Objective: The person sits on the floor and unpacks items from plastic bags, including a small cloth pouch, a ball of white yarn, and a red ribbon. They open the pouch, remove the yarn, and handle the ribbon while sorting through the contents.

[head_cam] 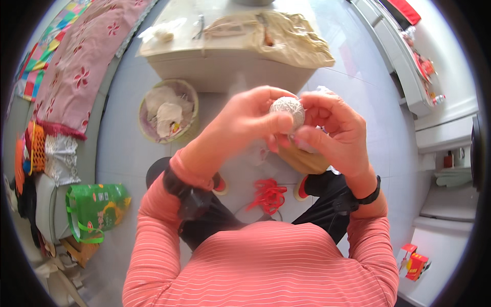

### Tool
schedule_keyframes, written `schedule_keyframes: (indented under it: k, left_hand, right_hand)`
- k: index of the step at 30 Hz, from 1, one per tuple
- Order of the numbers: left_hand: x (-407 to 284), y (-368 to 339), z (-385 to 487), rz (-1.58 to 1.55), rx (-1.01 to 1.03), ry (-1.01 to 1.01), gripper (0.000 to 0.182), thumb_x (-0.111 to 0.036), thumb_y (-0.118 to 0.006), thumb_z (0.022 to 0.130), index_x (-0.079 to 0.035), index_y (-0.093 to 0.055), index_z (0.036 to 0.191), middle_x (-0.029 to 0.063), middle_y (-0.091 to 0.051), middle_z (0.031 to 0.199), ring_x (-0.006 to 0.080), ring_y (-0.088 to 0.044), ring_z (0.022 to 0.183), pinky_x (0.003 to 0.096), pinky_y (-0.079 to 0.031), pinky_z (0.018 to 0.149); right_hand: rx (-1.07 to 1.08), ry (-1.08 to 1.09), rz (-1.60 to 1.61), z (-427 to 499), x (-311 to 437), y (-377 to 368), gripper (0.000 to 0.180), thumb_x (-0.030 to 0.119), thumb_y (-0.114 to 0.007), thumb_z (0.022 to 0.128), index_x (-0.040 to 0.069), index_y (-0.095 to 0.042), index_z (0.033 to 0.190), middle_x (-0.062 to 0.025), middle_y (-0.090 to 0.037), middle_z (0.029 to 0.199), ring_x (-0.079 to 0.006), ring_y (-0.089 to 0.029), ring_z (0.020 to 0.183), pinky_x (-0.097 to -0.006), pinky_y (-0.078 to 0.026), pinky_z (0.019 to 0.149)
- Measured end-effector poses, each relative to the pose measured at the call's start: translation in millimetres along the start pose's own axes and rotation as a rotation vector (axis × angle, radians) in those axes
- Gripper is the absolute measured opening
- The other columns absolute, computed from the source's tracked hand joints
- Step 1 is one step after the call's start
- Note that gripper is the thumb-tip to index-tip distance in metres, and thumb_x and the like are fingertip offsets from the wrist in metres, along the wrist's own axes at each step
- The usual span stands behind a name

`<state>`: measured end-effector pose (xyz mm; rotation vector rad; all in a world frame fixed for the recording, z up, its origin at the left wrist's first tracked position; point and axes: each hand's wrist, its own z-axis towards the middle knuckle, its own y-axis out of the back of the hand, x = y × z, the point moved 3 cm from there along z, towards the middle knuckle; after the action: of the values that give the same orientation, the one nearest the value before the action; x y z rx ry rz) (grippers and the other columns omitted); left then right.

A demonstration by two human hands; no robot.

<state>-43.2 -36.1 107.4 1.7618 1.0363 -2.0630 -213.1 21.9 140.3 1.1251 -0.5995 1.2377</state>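
Observation:
A ball of off-white string (pixel 287 108) is held up in front of my lap. My left hand (pixel 255 115) grips its left side, with the thumb across the front and the fingers behind. My right hand (pixel 337 128) is curled at the ball's right side, fingertips close to it; whether it pinches a strand is too small to tell. Below the hands is a yellowish-brown object (pixel 305 158), partly hidden, with some white plastic beside it. A tangle of red ribbon (pixel 268 195) lies on the floor between my feet.
A pale table (pixel 230 63) ahead bears a beige cloth (pixel 299 40), a plastic bag (pixel 164 32) and a dark metal tool (pixel 198 27). A lined waste bin (pixel 196 111) stands to its left front. On the left are a green bag (pixel 98 209) and a sofa (pixel 65 80); cabinets (pixel 406 76) stand right.

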Motion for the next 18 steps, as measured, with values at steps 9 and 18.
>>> schedule_keyframes:
  k: [9, 18]
  left_hand:
    - [-25.2, -59.7, 40.2, -0.123, 0.102, -0.045, 0.06, -0.003, -0.062, 0.084, 0.003, -0.038, 0.139, 0.0113, -0.062, 0.109, 0.0171, -0.065, 0.084, 0.029, -0.055, 0.07]
    - [-0.3, -56.0, 87.6, -0.312, 0.128, 0.0, 0.066, -0.005, -0.06, 0.077, 0.004, -0.039, 0.139, 0.0106, -0.064, 0.101, 0.0129, -0.06, 0.067, 0.0238, -0.049, 0.06]
  right_hand:
    - [-0.167, -0.17, 0.345, -14.7, 9.6, 69.6, 0.025, -0.004, -0.065, 0.085, -0.005, -0.059, 0.109, -0.0051, -0.065, 0.093, -0.0088, -0.062, 0.085, -0.023, -0.051, 0.073]
    - [-0.263, -0.16, 0.359, -8.5, -15.4, 97.1, 0.023, 0.002, -0.068, 0.085, -0.006, -0.062, 0.105, -0.0068, -0.061, 0.09, -0.0108, -0.062, 0.073, -0.0234, -0.051, 0.064]
